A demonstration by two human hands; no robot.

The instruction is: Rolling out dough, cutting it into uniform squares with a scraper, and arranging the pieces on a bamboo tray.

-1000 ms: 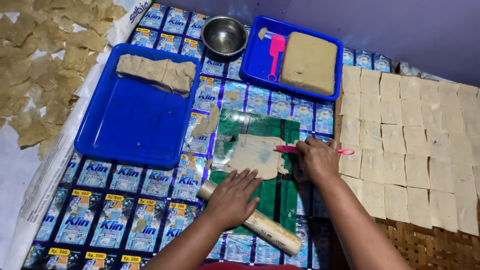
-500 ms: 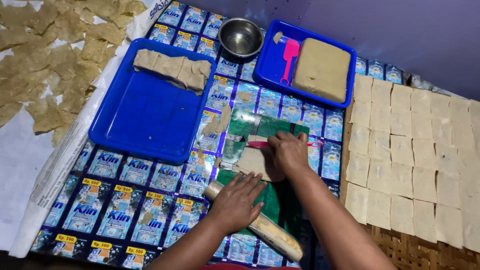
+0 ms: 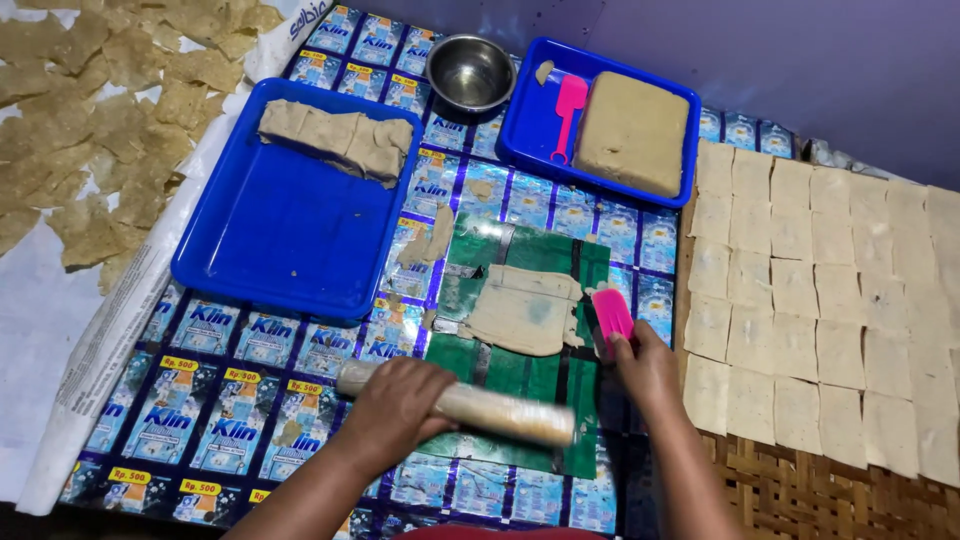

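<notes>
Head view, looking down at a work surface covered by a sheet of blue printed sachets [image 3: 240,400]. My left hand [image 3: 395,410] is closed over a rolling pin [image 3: 480,408], which lies wrapped in clear film near the front edge, across the lower part of a green mat [image 3: 500,370]. My right hand [image 3: 648,368] grips a pink scraper [image 3: 612,318], its blade standing at the right side of a flattened piece of dough [image 3: 520,308]. That dough lies in the middle of the mat, thin and uneven, just beyond the pin and not touching it.

At the left side sits a big blue tray [image 3: 280,240] with folded strips of dough [image 3: 335,138] along its far edge. At the far edge, a small metal bowl [image 3: 470,72] stands between this tray and a smaller blue tray [image 3: 530,140]. The smaller tray holds a thick tan dough block [image 3: 632,132] and a second pink scraper [image 3: 568,108] beside it.

On the right, rows of pale cut squares [image 3: 800,300] lie close together on a woven mat [image 3: 800,490]. At the far left corner, crinkled tan pieces [image 3: 90,120] are spread on white paper [image 3: 40,330].
</notes>
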